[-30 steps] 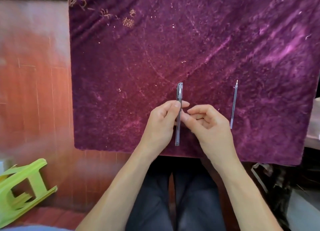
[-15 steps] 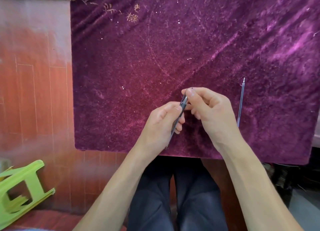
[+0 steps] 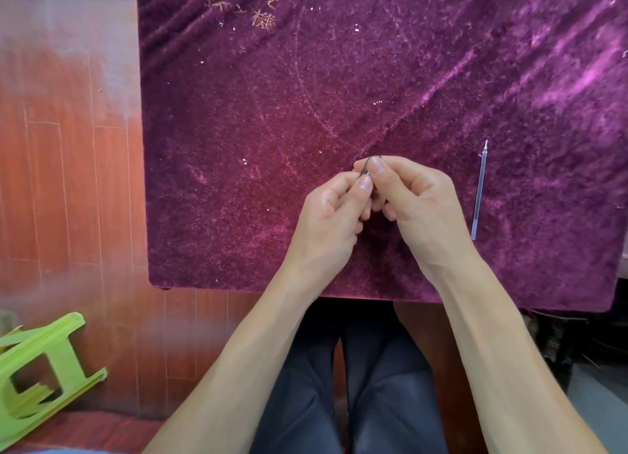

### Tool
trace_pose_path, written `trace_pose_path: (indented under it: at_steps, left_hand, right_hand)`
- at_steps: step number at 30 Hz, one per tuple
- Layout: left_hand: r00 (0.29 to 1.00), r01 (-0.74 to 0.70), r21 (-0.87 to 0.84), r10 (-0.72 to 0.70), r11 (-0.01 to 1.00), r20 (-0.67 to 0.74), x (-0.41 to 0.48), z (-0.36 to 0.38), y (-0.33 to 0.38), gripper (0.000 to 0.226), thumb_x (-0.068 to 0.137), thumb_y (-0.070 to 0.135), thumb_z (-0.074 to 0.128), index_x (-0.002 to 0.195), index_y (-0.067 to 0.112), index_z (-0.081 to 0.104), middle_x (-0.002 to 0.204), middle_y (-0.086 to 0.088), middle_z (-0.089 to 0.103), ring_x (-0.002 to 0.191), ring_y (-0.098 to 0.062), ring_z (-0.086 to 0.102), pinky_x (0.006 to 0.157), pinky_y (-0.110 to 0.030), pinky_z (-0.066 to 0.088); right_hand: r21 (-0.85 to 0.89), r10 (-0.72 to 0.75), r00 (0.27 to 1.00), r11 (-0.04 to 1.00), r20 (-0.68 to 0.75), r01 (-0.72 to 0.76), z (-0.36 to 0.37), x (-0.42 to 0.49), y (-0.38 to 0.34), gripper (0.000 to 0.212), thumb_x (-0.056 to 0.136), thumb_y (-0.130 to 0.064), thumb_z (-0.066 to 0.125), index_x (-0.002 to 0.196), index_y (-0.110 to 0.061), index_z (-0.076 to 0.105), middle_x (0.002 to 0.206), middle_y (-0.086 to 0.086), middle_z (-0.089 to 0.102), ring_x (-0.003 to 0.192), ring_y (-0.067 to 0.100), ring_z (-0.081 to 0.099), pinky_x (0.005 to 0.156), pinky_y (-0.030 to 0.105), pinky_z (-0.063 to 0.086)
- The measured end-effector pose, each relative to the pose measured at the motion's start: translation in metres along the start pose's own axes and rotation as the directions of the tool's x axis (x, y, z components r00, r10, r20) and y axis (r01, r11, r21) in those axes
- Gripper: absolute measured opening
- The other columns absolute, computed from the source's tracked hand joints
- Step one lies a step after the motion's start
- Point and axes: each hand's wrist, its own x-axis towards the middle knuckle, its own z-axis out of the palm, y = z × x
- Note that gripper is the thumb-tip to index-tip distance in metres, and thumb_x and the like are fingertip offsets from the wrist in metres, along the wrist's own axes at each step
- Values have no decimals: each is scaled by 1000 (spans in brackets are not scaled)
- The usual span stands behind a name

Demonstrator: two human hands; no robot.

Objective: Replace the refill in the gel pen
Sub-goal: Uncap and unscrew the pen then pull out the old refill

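Both hands meet over the purple velvet cloth (image 3: 339,79) near its front edge. My left hand (image 3: 331,222) and my right hand (image 3: 418,208) pinch the gel pen (image 3: 364,168) together; only a short dark sliver of it shows between my thumbs, and the rest is hidden inside my fingers. A spare refill (image 3: 480,190), thin and clear with a metal tip pointing away from me, lies on the cloth to the right of my right hand, apart from it.
The cloth covers a table whose front edge runs just past my wrists. A light green plastic stool (image 3: 40,365) lies tipped on the red-brown floor (image 3: 68,181) at lower left. My dark trousers (image 3: 356,385) show below the table.
The pen stood upright and mostly visible between my hands a second ago; it has since tilted and is now almost fully covered, with my right hand moved up over its top end.
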Motion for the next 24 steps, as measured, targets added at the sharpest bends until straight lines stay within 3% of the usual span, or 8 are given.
trace_pose_path:
  at_steps: [5,8,11,21,24]
  left_hand:
    - [997,-62,14,63,998,-36,2,3,-6,35,109,17,46,77,8,58,62,10,57,41,3,43,43,-7,33]
    - [994,-104,9,104,995,-41,1,5,-8,37,109,13,45,75,11,60,55,16,56,41,4,46,43,-5,34]
    - [990,-138,7,138,990,-28,-1,6,-8,36,109,8,43,77,7,60,53,20,57,43,6,54,46,-1,39]
    - [991,-131,-5,131,991,-1,0,7,-9,31,109,4,41,85,3,60,51,22,56,43,9,55,47,1,38]
    - [993,-109,10,109,994,-35,1,9,-10,31,110,10,42,85,10,61,51,21,54,42,7,52,45,-1,38]
  right_hand:
    - [30,-46,998,998,-30,47,5,-1,4,22,110,-18,62,102,-11,81,60,-9,68,58,-2,58,59,11,47]
    - [68,-50,997,996,-62,55,8,-4,6,22,110,-19,62,98,-18,81,59,-9,67,57,-2,56,60,11,47]
    - [108,-40,995,993,-93,50,11,-7,7,22,110,-16,62,98,-13,80,60,-12,66,56,-3,58,58,10,47]
    - [117,-7,988,993,-152,25,13,-8,12,20,108,-19,65,100,-11,82,64,-13,65,60,-1,57,60,11,48]
    - [96,-19,991,995,-132,32,11,-4,10,21,108,-19,65,99,-13,82,64,-15,67,62,4,57,62,13,49]
